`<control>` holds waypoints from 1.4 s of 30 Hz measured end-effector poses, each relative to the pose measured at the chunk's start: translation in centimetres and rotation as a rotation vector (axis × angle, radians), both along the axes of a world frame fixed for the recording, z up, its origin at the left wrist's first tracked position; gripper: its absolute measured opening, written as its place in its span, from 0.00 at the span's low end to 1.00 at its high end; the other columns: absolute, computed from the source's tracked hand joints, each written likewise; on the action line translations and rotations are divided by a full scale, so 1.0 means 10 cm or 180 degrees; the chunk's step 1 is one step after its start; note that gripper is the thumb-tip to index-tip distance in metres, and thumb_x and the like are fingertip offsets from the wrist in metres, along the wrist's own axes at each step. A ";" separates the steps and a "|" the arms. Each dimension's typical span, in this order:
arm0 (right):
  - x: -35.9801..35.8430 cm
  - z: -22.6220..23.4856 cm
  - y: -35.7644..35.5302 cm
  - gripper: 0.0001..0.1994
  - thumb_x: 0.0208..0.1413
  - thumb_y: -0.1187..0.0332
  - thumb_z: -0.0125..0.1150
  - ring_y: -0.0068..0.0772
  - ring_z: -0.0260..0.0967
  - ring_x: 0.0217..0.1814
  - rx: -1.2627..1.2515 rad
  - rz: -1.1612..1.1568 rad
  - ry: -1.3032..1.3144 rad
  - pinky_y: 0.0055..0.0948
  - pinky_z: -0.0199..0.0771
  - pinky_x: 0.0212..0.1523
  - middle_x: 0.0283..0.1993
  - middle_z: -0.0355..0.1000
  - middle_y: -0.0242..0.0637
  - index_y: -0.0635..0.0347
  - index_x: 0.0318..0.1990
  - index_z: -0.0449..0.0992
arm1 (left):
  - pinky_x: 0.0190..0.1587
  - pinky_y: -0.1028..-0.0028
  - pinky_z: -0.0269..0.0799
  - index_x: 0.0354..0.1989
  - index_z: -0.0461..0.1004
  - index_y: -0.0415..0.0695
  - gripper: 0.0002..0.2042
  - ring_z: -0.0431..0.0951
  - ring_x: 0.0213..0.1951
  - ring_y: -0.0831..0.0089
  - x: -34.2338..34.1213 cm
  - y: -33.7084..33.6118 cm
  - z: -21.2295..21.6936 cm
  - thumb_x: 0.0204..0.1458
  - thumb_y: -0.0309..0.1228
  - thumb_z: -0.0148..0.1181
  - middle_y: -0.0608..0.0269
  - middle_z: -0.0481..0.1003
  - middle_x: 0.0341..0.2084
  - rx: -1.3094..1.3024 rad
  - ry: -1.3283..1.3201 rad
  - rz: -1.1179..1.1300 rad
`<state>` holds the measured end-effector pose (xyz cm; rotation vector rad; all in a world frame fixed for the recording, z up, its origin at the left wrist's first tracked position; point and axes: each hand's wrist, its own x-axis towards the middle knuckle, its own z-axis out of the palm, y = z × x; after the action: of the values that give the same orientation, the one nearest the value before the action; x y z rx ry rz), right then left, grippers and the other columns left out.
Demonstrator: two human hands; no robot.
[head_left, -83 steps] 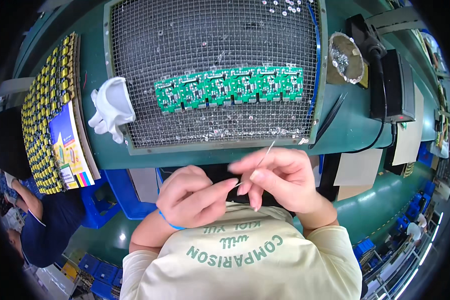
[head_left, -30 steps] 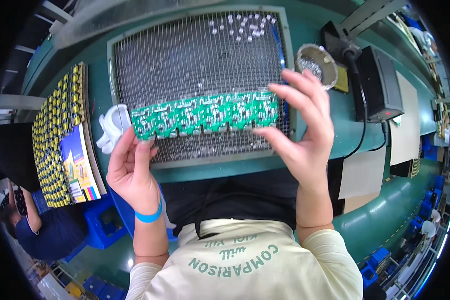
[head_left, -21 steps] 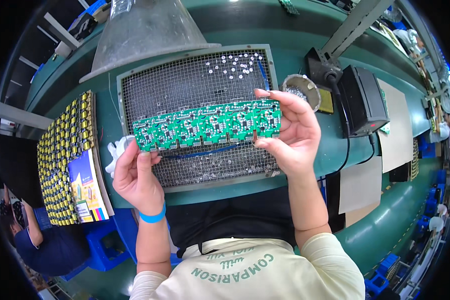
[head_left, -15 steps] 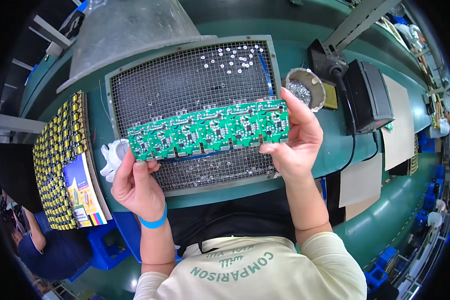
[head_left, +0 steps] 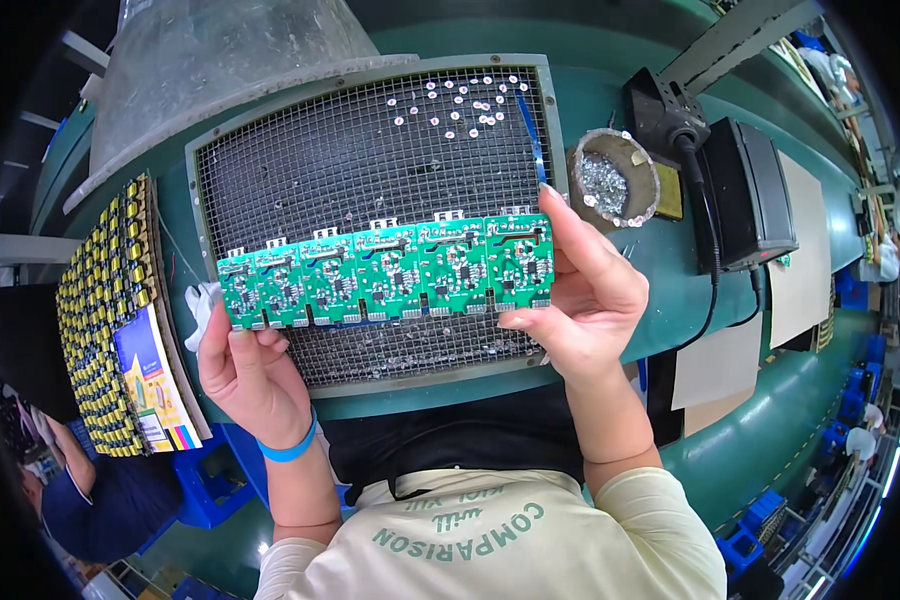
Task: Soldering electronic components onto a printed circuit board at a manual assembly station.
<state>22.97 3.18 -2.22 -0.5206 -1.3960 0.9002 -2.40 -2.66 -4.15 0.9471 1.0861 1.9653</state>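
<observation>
A long green circuit board panel (head_left: 390, 268), made of several joined boards with small soldered parts, is held up between my hands. My left hand (head_left: 255, 385), with a blue band at the wrist, pinches its left end between thumb and fingers. At the other end, my right hand (head_left: 595, 290) grips the panel, thumb on the lower edge and index finger by the top corner. Beneath the panel lies a metal-framed mesh tray (head_left: 310, 170). Small white round pieces (head_left: 460, 103) are scattered on its far right part. The panel hides the middle of the mesh.
A cup (head_left: 647, 195) of metal bits stands right of the tray, near a black box with a cable (head_left: 750, 195). At left are a stack of yellow components (head_left: 100, 320), a colourful booklet (head_left: 155, 385) and white cloth (head_left: 198, 310). A clear plastic bin (head_left: 230, 50) stands behind.
Both hands have moved the panel a little to the left over the tray, its right end slightly lower. The grip looks the same, and the view has shifted slightly.
</observation>
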 end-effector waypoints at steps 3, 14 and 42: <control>0.05 -0.03 -0.02 0.38 0.35 0.78 0.75 0.30 0.73 0.49 -0.0148 0.0023 -0.0167 0.27 0.74 0.51 0.50 0.71 0.48 0.76 0.59 0.65 | 0.33 0.82 0.71 0.53 0.71 0.37 0.13 0.74 0.32 0.78 0.00 -0.01 0.00 0.59 0.23 0.53 0.56 0.76 0.42 0.0183 -0.0067 -0.0091; 0.00 -0.01 0.00 0.35 0.34 0.82 0.73 0.24 0.74 0.41 -0.0198 -0.0072 -0.0033 0.23 0.78 0.44 0.44 0.72 0.42 0.70 0.57 0.70 | 0.37 0.81 0.70 0.54 0.70 0.40 0.14 0.73 0.37 0.79 -0.02 -0.02 -0.04 0.60 0.25 0.51 0.56 0.75 0.46 0.0653 -0.0075 -0.0278; 0.00 -0.04 -0.03 0.39 0.31 0.75 0.78 0.17 0.63 0.33 -0.0502 -0.0222 -0.0095 0.16 0.67 0.36 0.37 0.69 0.32 0.71 0.57 0.69 | 0.31 0.85 0.70 0.53 0.72 0.44 0.14 0.74 0.33 0.80 -0.03 -0.05 -0.05 0.59 0.24 0.53 0.54 0.75 0.48 0.0620 0.0010 -0.0146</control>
<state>22.93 2.87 -2.65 -0.7007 -1.3320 0.9540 -2.72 -3.21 -4.63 1.0682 0.8780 2.0596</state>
